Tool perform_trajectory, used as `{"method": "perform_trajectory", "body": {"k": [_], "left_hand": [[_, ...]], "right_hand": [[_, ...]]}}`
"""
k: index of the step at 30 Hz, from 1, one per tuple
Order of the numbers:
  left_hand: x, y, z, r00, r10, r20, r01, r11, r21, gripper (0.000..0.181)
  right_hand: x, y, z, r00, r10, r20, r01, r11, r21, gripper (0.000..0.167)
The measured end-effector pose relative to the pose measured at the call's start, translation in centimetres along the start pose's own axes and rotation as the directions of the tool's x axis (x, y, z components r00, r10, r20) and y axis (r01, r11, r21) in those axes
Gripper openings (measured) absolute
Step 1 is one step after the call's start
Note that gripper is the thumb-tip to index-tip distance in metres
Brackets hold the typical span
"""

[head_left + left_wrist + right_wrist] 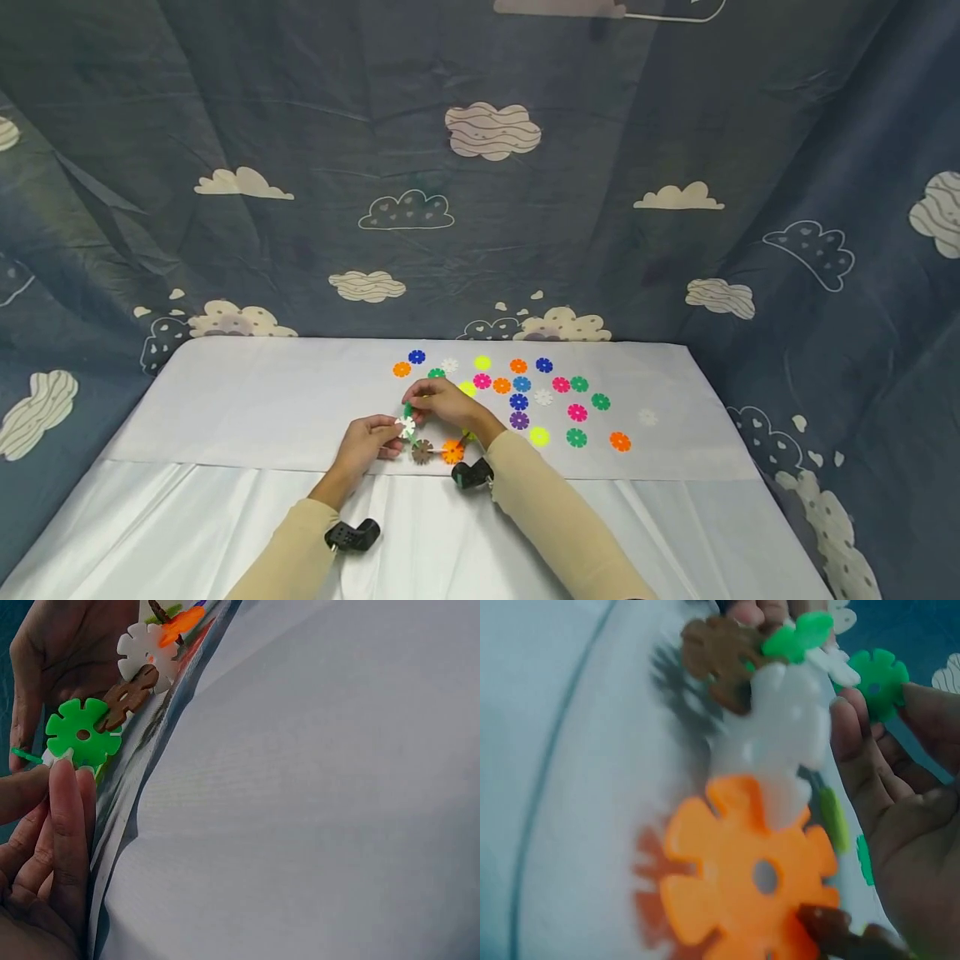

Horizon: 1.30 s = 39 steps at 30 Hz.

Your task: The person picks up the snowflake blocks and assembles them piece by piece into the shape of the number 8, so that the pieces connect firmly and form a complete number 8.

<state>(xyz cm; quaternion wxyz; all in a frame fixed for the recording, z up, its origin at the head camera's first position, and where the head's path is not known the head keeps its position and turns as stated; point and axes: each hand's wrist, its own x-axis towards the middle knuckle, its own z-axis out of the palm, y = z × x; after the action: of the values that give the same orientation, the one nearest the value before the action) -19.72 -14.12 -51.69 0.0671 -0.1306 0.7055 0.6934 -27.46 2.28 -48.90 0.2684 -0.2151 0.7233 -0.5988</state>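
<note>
My left hand (363,450) pinches a white notched disc (406,427) at the end of a chain of linked discs. In the left wrist view its fingers touch a green disc (82,732) joined to a brown one (127,698). My right hand (447,402) holds another green disc (881,684) between thumb and fingers, against the white piece (835,664). The chain runs on through brown (718,660), white (791,720) and orange (754,874) discs below my right hand; part of it is hidden by my right wrist.
Loose discs lie to the right and behind on the white table (270,400), among them an orange one (620,442), a purple one (519,420) and a yellow one (539,437). A dark curtain (300,150) with clouds hangs behind the table.
</note>
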Motion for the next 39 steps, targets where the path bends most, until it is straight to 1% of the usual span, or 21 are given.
{"method": "perform_trajectory", "body": {"k": [5,9,12,14,17,20,25,27,30,33,36,39], "left_hand": [[-0.1,0.0,0.2,1.0,0.018,-0.01,-0.019,0.999,-0.031,0.02],[-0.2,0.0,0.4,1.0,0.023,-0.021,-0.024,0.999,-0.044,0.019],[-0.1,0.1,0.5,0.999,0.022,-0.026,-0.023,0.999,-0.042,0.017],[-0.2,0.1,0.6,0.999,0.018,-0.03,-0.019,0.999,-0.04,0.016],[-0.2,0.2,0.5,0.999,0.021,-0.039,-0.022,0.999,-0.047,0.016],[-0.3,0.2,0.5,0.999,0.027,-0.034,-0.028,0.998,-0.047,0.016],[-0.3,0.0,0.5,0.999,0.034,-0.006,-0.034,0.999,-0.011,0.012],[-0.4,0.0,0.4,0.999,0.032,0.011,-0.032,0.999,-0.006,0.011],[-0.4,0.0,0.2,0.998,0.031,0.049,-0.031,1.0,-0.003,0.015],[-0.5,0.2,0.1,0.997,0.026,0.074,-0.027,1.0,0.006,0.027],[-0.5,0.4,0.0,0.996,0.004,0.09,-0.006,1.0,0.025,0.037],[-0.5,0.6,0.0,0.994,-0.019,0.105,0.016,0.999,0.031,0.04]], "right_hand": [[-0.2,0.2,0.3,0.998,-0.021,-0.054,0.019,0.999,-0.044,0.022],[-0.4,0.1,0.6,0.993,-0.034,-0.116,0.02,0.993,-0.117,0.025],[-0.6,0.1,0.9,0.982,-0.052,-0.183,0.019,0.984,-0.176,0.023],[-0.7,0.0,1.3,0.972,-0.06,-0.227,0.015,0.981,-0.195,0.02],[-0.8,0.0,1.6,0.963,-0.064,-0.261,0.009,0.978,-0.207,0.017],[-0.9,0.0,1.6,0.962,-0.061,-0.267,0.007,0.98,-0.199,0.018],[-1.0,0.3,1.3,0.968,-0.032,-0.25,0.006,0.994,-0.105,0.021],[-1.0,0.3,1.3,0.97,-0.019,-0.243,-0.005,0.995,-0.096,0.022],[-1.1,0.0,1.2,0.971,-0.012,-0.237,-0.02,0.991,-0.13,0.029],[-1.3,-0.4,1.0,0.976,-0.016,-0.218,-0.023,0.984,-0.178,0.036],[-1.4,-0.6,0.8,0.981,-0.024,-0.193,-0.02,0.975,-0.222,0.04],[-1.5,-0.7,0.7,0.983,-0.029,-0.183,-0.017,0.969,-0.247,0.043]]}}
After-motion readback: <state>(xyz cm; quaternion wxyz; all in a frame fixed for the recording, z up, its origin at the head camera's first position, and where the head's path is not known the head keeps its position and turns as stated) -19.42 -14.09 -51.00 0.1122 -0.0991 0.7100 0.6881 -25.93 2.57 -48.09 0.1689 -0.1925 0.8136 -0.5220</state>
